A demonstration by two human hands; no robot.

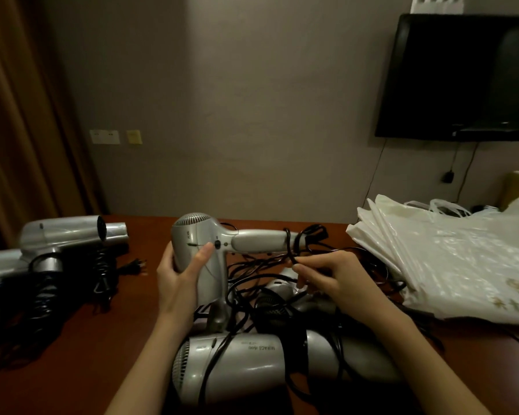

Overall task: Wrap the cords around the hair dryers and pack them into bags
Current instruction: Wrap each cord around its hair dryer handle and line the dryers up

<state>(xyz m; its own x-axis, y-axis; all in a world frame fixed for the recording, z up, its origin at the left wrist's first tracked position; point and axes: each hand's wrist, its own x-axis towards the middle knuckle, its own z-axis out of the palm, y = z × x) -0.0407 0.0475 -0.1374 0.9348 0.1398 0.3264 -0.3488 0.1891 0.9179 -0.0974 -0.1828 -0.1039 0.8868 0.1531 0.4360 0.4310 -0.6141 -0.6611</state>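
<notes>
A silver hair dryer [210, 244] is held up over the table, its handle pointing right. My left hand [180, 274] grips its barrel, thumb across the side. My right hand [327, 280] pinches the black cord [291, 250], which loops once around the far end of the handle. More cord hangs in tangles below. Another silver dryer [246, 363] lies on the table just in front of me, with a further one [282, 289] half hidden under the cords. A stack of white plastic bags [450, 259] lies at the right.
Several silver dryers with coiled black cords [66, 238] lie at the left of the brown table [108, 324]. A loose plug [135, 265] rests near them. A dark television [462, 76] hangs on the wall at the right, and a curtain [18, 115] covers the left.
</notes>
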